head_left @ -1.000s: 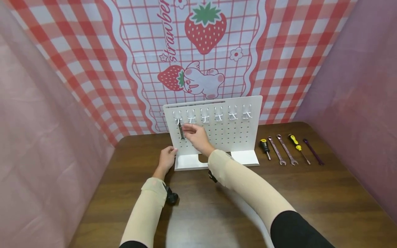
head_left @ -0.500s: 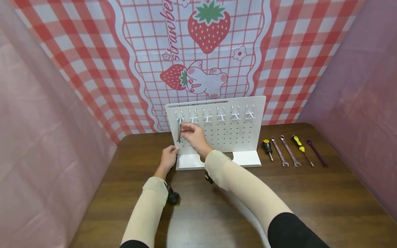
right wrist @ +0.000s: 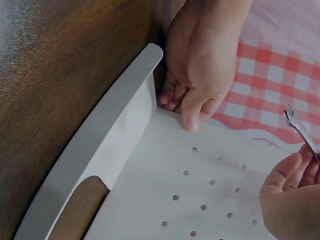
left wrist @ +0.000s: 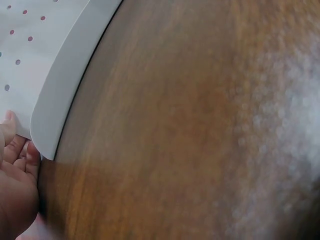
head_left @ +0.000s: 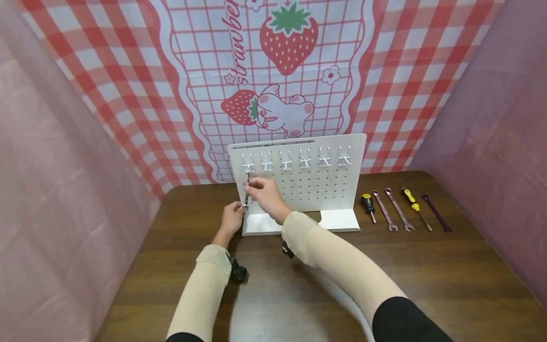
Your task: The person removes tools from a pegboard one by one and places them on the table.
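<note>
A white pegboard stand (head_left: 351, 183) stands upright on the table. At its lower left edge my left hand (head_left: 232, 218) grips it, thumb on the front face and fingers behind, as the right wrist view shows. My right hand (head_left: 267, 197) pinches a silver wrench (head_left: 247, 176) in front of the board's left side. The wrench hangs nearly upright, its open end (right wrist: 298, 127) showing past the fingers in the right wrist view. Its top is close to the leftmost hook (head_left: 248, 161); whether it sits on that hook, I cannot tell.
Several white hooks (head_left: 305, 159) line the board's top. To the right on the wooden table (head_left: 427, 275) lie a stubby screwdriver (head_left: 367, 202), two silver wrenches (head_left: 385, 211) (head_left: 399, 210), a yellow screwdriver (head_left: 411, 199) and a dark purple wrench (head_left: 437, 213). A checked cloth (head_left: 397, 95) hangs behind.
My right hand has moved slightly down with the wrench, which has gone from tilted to nearly upright and now sits lower against the board. The left hand keeps its hold on the edge.
</note>
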`<state>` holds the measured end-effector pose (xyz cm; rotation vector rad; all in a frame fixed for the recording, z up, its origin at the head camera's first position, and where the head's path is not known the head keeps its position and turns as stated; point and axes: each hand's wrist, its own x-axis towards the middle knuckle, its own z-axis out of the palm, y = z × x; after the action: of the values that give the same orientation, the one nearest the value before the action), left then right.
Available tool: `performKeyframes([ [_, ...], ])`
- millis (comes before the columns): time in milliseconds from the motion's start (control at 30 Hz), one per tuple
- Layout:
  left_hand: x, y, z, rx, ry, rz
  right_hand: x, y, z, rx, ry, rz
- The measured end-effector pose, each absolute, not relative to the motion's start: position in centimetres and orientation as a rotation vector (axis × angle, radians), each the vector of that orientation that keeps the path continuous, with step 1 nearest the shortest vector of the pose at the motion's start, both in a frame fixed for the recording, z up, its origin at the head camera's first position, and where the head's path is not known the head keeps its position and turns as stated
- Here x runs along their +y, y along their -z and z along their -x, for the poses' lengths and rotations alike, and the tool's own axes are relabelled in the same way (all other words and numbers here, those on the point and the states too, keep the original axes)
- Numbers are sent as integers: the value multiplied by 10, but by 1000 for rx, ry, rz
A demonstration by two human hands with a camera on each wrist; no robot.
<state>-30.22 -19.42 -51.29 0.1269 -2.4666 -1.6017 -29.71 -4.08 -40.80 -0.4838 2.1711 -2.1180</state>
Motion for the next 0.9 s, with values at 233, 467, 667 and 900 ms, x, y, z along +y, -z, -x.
performKeyframes([
  [233,-194,516,304,-2485,1576,-120,-30,402,283,2183,2092,559],
  [467,-194,515,304,-2503,1529,-119,-21,389,269,2171,2073,606],
  [667,-193,516,302,-2494,1537,-142,-2,385,258,2100,2056,706],
  [900,-192,515,303,-2514,1552,-151,48,387,250,2208,1961,677],
])
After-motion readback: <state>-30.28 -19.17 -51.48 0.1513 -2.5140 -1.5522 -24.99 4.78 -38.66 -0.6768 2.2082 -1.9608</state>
